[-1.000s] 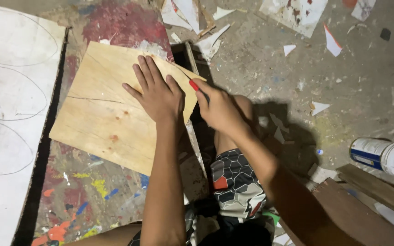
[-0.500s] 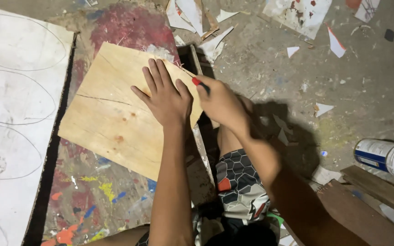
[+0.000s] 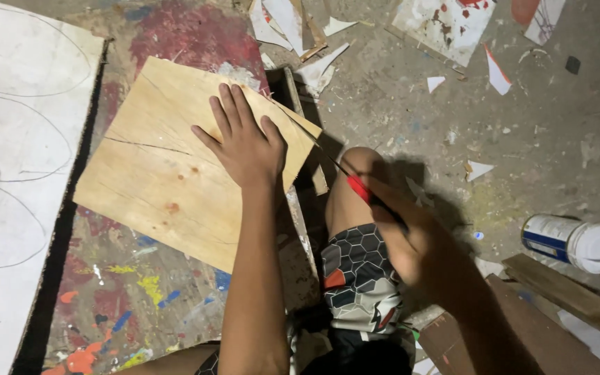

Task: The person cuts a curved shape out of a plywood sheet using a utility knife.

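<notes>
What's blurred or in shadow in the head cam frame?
Head view: the right hand with its red-handled tool is motion-blurred; the left hand, flat on the plywood sheet, is sharp. A dark shadow falls on the concrete floor just right of the knee. Lighting is dim and warm, no glare; the white can stays readable in shape.

Dim warm light, blurred right hand [image 3: 421, 243]

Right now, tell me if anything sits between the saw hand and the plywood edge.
Nothing visible blocks it. The right hand holds the red-handled saw, whose blade already reaches the plywood sheet edge; the left hand lies flat just beside the blade.
</notes>
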